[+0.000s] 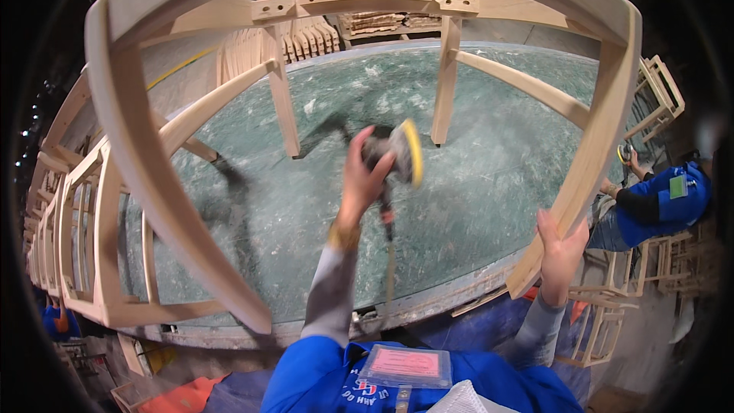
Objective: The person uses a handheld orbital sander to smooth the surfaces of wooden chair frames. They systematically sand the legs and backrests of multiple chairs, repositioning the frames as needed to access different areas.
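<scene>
My left hand (363, 176) is wrapped round a palm sander (397, 149). The sander is dark, with a yellow pad turned sideways to the right, and is held up inside a wooden chair frame, with its pad apart from the wood. A hose (390, 260) hangs from it toward the table's near edge. Closed round the lower right end of the pale chair frame (585, 160) is my right hand (562, 248). That frame has a curved top rail across the far side, and its legs reach down to the green worktable (329, 222).
More chair frames (99, 237) stand in a row at the left. Stacked wooden parts (375, 23) lie beyond the table. On the right, a co-worker in blue (657, 203) has a hand near another yellow-padded tool (623, 154). Orange cloth (183, 396) lies at the lower left.
</scene>
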Available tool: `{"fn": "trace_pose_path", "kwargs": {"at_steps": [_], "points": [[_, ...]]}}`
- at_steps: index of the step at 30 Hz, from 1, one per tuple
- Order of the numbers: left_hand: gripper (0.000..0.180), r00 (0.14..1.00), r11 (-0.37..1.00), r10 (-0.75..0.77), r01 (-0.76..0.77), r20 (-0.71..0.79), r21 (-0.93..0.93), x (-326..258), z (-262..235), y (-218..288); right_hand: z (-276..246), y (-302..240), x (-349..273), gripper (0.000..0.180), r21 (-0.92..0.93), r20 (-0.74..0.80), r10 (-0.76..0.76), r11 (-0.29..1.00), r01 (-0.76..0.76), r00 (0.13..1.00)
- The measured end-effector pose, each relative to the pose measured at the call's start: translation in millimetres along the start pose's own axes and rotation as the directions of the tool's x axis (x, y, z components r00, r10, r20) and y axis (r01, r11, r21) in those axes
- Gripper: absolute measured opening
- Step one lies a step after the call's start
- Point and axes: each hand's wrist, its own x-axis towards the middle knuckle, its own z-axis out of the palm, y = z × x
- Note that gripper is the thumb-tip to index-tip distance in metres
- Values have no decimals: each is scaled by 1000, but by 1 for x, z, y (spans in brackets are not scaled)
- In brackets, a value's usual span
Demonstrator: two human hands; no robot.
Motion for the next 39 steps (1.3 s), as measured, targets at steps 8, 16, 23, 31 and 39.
{"fn": "trace_pose_path", "kwargs": {"at_steps": [8, 16, 23, 31, 39], "points": [[46, 985, 877, 103, -23, 140, -481, 157, 95, 5, -7, 6, -9, 30, -5, 24, -15, 1000, 15, 1000], [51, 949, 948, 306, -297, 72, -110, 183, 128, -2, -7, 9, -10, 34, -29, 11, 18, 999, -18, 1000], [54, 934, 929, 356, -351, 31, -120, 186, 131, -1, -8, 11, -12, 34, -56, 13, -20, 998, 21, 1000], [57, 930, 927, 366, -367, -24, -79, 188, 137, -2, -7, 5, -6, 31, -8, -2, 43, 999, -43, 999], [57, 910, 911, 407, -411, -84, -33, 190, 133, -6, -5, 3, -9, 40, -33, 11, -29, 999, 30, 1000]]}}
